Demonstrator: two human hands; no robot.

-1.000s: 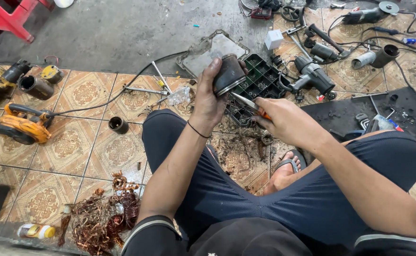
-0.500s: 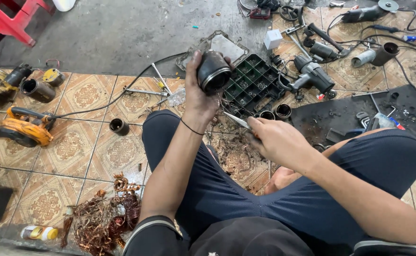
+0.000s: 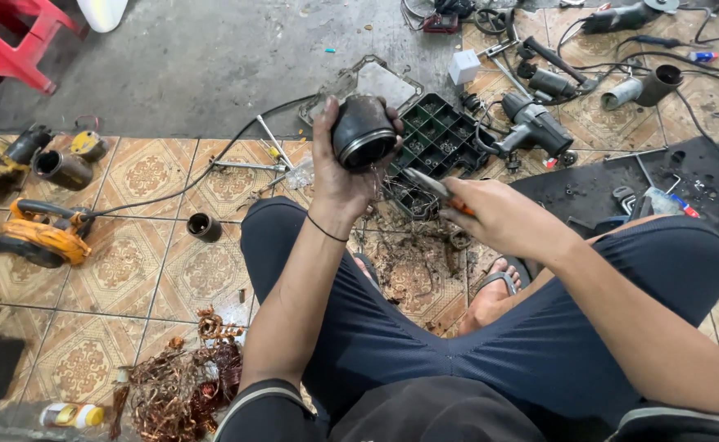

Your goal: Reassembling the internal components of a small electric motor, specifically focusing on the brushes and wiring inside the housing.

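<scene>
My left hand grips a dark cylindrical motor stator, raised with its open end tilted toward me. My right hand holds pliers with orange handles, the metal jaws pointing left toward the stator and just below it, not touching. Both hands are over my knees, above the patterned tile floor. Cut wire scraps lie on the floor between my legs.
A dark green compartment tray and grey plate lie beyond the hands. Power tools and cables lie at right. A yellow tool, metal cylinders, a small ring, a copper wire heap and red stool are at left.
My left hand has lifted the stator and turned its open end toward me. My right hand with the pliers has drawn back and slightly down, away from the stator.
</scene>
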